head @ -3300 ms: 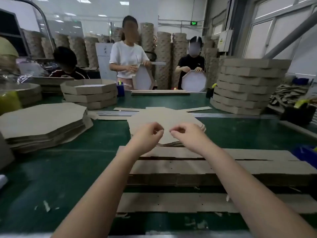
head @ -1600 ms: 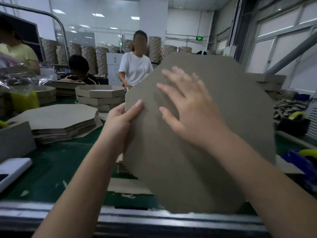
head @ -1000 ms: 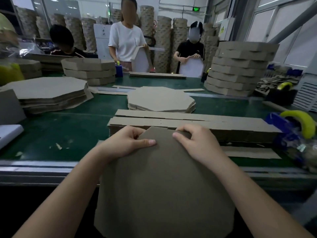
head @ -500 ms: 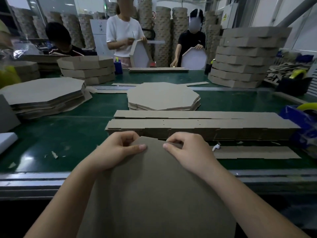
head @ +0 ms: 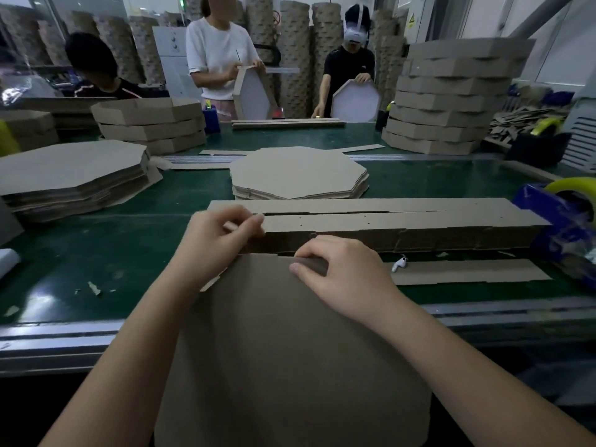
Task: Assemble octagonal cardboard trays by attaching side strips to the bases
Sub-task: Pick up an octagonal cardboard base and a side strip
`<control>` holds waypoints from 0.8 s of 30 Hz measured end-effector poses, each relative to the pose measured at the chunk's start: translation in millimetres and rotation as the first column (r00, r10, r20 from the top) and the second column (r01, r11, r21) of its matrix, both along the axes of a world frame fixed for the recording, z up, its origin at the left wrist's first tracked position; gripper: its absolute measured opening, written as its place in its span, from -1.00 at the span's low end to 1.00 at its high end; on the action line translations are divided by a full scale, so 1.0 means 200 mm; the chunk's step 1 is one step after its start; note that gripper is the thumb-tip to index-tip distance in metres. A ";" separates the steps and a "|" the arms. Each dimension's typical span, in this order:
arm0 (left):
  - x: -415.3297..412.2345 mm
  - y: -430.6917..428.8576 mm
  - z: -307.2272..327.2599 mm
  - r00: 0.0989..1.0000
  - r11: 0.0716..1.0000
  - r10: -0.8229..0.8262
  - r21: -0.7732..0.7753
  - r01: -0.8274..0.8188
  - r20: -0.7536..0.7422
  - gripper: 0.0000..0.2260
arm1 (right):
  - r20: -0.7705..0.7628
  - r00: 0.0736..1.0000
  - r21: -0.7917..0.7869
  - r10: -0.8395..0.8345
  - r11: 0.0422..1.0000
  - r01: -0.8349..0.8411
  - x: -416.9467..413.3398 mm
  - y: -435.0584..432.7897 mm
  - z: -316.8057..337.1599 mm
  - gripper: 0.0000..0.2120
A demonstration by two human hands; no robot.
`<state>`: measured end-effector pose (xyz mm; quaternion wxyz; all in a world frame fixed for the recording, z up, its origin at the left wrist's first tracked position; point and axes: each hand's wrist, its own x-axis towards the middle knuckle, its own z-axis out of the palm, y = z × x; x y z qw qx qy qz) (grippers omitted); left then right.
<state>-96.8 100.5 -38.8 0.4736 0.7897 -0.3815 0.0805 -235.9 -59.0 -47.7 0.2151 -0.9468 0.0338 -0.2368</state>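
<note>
My left hand (head: 219,243) pinches the left end of a strip on the stack of long brown cardboard side strips (head: 403,222). My right hand (head: 345,275) has its fingers curled on the far edge of the flat brown octagonal cardboard base (head: 290,350). That base overhangs the near edge of the green table (head: 113,253) toward me, with its far edge just beside the strip stack.

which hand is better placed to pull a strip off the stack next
Left. The left hand pinches the left end of the top strip, while the right hand grips the base by its top edge, probably steadying it.
</note>
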 end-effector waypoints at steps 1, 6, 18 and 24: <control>0.05 -0.03 0.00 0.987 0.990 0.047 0.123 -0.065 0.151 -0.83 | -0.012 1.000 -0.002 0.002 1.000 -0.002 0.00 0.00 0.00 -0.86; 0.25 -0.13 -0.01 0.976 0.751 -0.015 0.647 -0.131 0.215 -0.55 | -0.054 0.998 0.027 0.010 1.000 -0.008 -0.02 -0.03 0.01 -0.86; 0.28 -0.09 0.06 0.975 0.877 -0.084 0.480 -0.025 0.204 -0.62 | -0.021 0.997 0.132 -0.067 0.989 0.070 0.03 -0.17 0.06 -0.71; 0.11 -0.04 0.14 0.912 0.941 -0.105 0.336 -0.037 0.396 -0.46 | -0.067 0.987 -0.182 -0.149 0.974 0.135 0.19 -0.28 0.11 -0.36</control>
